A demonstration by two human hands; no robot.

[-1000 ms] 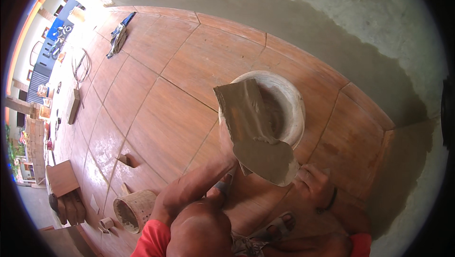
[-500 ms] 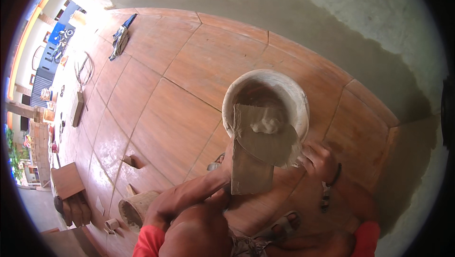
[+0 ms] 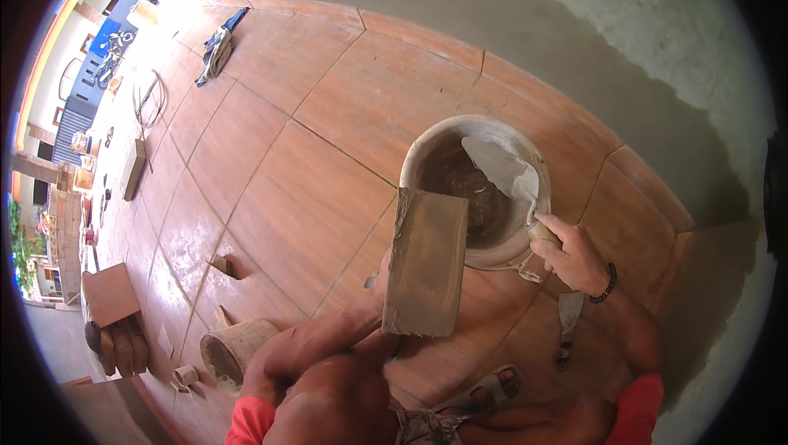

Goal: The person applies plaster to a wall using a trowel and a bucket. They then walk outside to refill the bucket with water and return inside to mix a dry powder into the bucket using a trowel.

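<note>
My left hand (image 3: 381, 282) holds a rectangular plastering hawk (image 3: 427, 268) from beneath, and the board hides most of its fingers. A thin wet film of grey plaster covers the board's face, with thicker smears along its edges. In my right hand (image 3: 576, 254) is the handle of a trowel (image 3: 497, 167); my fingers are closed round it. The trowel's pale blade dips inside a round bucket (image 3: 417, 156) with a plaster-caked rim. Dark wet residue shows in the bucket. The hawk overlaps its near left rim.
A scraper (image 3: 568, 314) lies on the tiled floor below my right wrist. To the left are a tipped-over bucket (image 3: 238, 355), a tile (image 3: 115, 293) on a stack of blocks, and a small block (image 3: 222, 264). Cloth (image 3: 217, 55) lies near the partly plastered wall (image 3: 574, 75).
The trowel has left the hawk's face and moved up and right into the bucket. The lump of plaster is gone from view. The hawk has shifted slightly left, uncovering more of the bucket.
</note>
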